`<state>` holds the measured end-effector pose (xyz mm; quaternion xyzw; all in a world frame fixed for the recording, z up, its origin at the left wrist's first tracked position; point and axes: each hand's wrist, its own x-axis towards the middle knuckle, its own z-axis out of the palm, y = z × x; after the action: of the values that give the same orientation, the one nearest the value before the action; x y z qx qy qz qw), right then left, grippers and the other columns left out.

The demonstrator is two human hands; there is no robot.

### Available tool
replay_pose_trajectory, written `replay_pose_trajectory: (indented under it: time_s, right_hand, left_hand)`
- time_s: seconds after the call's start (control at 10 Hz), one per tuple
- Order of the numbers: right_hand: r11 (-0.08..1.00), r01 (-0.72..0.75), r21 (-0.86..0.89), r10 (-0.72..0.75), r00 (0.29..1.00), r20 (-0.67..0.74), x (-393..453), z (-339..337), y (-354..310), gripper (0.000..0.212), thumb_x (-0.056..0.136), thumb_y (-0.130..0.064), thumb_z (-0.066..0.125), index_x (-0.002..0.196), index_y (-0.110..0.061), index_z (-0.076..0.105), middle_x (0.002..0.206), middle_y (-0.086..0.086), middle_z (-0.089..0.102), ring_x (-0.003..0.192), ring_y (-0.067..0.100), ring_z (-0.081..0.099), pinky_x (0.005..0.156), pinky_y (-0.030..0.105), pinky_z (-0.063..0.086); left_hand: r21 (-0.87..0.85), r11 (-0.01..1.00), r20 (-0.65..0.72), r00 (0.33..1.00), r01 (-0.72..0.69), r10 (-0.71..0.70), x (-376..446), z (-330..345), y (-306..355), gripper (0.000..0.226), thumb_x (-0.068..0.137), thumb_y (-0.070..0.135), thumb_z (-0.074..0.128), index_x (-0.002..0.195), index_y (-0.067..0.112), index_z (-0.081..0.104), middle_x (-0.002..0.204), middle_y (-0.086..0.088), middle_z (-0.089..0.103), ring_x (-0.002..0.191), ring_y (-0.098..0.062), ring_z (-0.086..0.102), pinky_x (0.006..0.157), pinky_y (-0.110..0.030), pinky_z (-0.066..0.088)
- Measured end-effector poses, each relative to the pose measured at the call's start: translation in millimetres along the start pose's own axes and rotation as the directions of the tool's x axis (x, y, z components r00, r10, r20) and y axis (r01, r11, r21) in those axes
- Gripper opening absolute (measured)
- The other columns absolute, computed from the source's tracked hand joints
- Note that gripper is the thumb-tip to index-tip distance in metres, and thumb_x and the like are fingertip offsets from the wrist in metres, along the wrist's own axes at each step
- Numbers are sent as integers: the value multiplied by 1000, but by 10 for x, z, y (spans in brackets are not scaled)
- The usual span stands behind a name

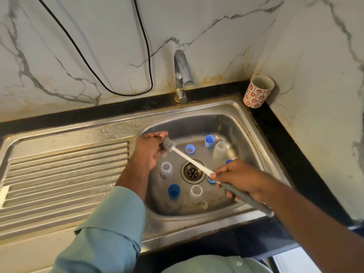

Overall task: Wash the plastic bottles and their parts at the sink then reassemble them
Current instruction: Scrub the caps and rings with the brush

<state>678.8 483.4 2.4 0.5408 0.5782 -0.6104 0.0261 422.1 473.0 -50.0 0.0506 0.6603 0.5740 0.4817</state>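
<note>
Right-hand grip (238,179) on one brush (189,158)

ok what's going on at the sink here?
A person is cleaning bottle parts over the sink. The right hand grips the bottle brush by its handle; the left hand is at the brush head, though whether it holds a part is hidden. Blue caps, a small bottle and clear pieces sit in the basin. The tap shows no water.

No legible text anywhere.
</note>
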Motion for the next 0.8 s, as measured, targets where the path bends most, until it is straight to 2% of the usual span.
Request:
replay_pose_trajectory:
  time_s: [0.1,0.2,0.3,0.4,0.5,0.6,0.7,0.8]
  right_hand:
    - [977,-9,213,-11,996,91,-1,-64,24,23,98,-27,57,95,-12,73,72,4,62,49,14,51,41,25,41]
    - [556,130,-821,-427,892,-148,68,-9,89,18,101,-34,48,112,-27,61,93,-3,63,72,15,61,57,31,47]
    - [121,23,-992,-697,714,-68,143,13,227,35,81,-21,77,114,-17,64,88,0,62,63,18,61,47,28,49]
    - [391,127,-912,-626,763,-162,164,28,283,25,85,-26,73,108,-19,69,86,1,65,64,17,62,53,31,54]
    - [991,36,131,-28,998,-63,97,59,135,19,96,-29,60,96,-16,73,73,6,64,52,15,53,48,28,45]
    - [979,180,-92,-188,978,-86,91,26,138,23,97,-32,59,111,-18,71,78,3,67,56,17,59,49,31,49]
    - [266,103,-958,-681,723,-111,162,-21,216,40,78,-32,81,114,-22,69,83,-1,66,63,19,64,48,30,52]
    - [654,202,-729,-501,838,-217,160,19,105,30,83,-29,76,113,-24,71,77,-4,65,58,11,55,52,26,49]
  left_hand:
    - [-168,984,146,989,57,-32,37,-70,23,18,98,5,54,107,6,70,107,-13,73,99,-23,71,76,-34,59]
    - [-250,962,7,994,111,-113,76,40,-70,14,100,7,54,101,8,67,100,-11,69,90,-21,68,64,-33,58]
    - [-362,910,-36,973,202,-230,101,93,-110,14,101,10,54,91,10,64,90,-9,64,79,-20,64,51,-34,58]
    - [-414,879,38,969,237,-243,80,78,-68,15,102,12,53,93,6,64,89,-11,64,81,-22,64,78,-40,60]
    - [-471,856,137,977,212,-166,7,62,-47,15,102,11,51,101,4,64,92,-13,66,87,-23,66,73,-36,61]
    - [-533,821,146,978,207,-152,8,50,-77,18,103,10,48,112,4,62,95,-14,67,90,-23,66,73,-35,60]
    - [-487,847,70,976,213,-205,73,69,-102,13,103,11,50,107,5,62,90,-10,62,82,-19,62,63,-34,60]
    - [-375,908,62,983,185,-175,75,42,-62,14,102,10,50,98,8,63,96,-11,64,85,-20,64,60,-35,60]
